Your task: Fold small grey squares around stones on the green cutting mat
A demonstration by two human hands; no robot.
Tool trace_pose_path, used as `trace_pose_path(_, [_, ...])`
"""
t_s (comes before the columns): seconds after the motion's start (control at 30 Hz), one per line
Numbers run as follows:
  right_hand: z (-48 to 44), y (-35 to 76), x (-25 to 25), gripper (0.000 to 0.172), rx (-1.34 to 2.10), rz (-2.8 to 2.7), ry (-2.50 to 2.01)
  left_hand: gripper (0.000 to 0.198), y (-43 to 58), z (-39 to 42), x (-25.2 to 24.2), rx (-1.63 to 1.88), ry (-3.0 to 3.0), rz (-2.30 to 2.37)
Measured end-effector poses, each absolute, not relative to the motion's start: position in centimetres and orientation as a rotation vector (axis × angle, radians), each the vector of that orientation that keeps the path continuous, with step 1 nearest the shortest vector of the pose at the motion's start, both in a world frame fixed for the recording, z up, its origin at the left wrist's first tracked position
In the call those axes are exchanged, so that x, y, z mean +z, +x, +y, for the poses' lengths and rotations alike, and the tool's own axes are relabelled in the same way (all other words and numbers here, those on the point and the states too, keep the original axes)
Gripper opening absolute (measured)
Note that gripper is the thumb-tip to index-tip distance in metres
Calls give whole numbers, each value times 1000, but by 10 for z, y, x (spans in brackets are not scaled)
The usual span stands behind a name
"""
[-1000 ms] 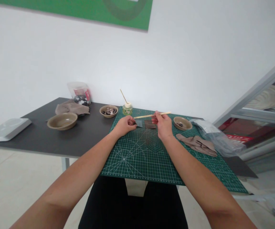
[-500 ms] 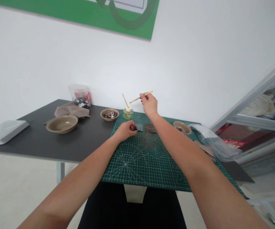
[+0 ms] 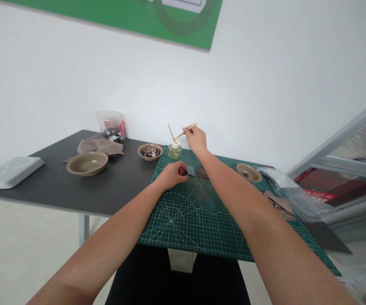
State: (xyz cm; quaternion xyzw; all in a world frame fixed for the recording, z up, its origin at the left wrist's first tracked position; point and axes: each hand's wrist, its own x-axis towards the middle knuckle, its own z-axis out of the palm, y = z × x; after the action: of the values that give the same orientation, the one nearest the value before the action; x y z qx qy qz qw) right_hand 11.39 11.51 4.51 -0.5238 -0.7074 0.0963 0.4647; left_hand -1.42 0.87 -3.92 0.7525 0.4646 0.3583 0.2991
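Note:
My right hand (image 3: pixel 195 139) is closed on a thin wooden stick (image 3: pixel 189 127). The stick slants down to the mouth of a small glass jar (image 3: pixel 174 151) with a pale top and greenish contents; a second thin stick leans out of it. Low over the mat, my left hand (image 3: pixel 174 174) has its fingers pinched around a small dark piece, mostly hidden by the fingertips. Beside those fingertips lies a grey-blue square (image 3: pixel 191 170). A brown square (image 3: pixel 202 172) is to its right, partly covered by my right forearm.
A green cutting mat (image 3: pixel 183 228) covers the dark table's right part. Left stand a bowl of small discs (image 3: pixel 150 158), a larger bowl (image 3: pixel 87 169), a brown cloth (image 3: pixel 100 146), a clear tub (image 3: pixel 110 116) and a white scale (image 3: pixel 11 171). Right are another bowl (image 3: pixel 249 166), folded cloth (image 3: pixel 281 207) and plastic bag (image 3: pixel 297 195).
My right hand has lowered the stick's tip from beside the jar to its mouth. My left hand stays pinched near the grey-blue square. The view has shifted slightly.

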Motion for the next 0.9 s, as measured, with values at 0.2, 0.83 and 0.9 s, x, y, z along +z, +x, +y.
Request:
trace_pose_path(0.2, [123,109,50,30,158,-1787,-1363,16,-13,7,-37,944,1971,1228])
trace_pose_path(0.83, [140,93,31,32,171,-1935,-1522,14,-11,4,-33,882,2011,1230])
trace_pose_path(0.9, [138,94,33,34,133,-1927,-1501,14,-12,3,-32,876,2011,1235])
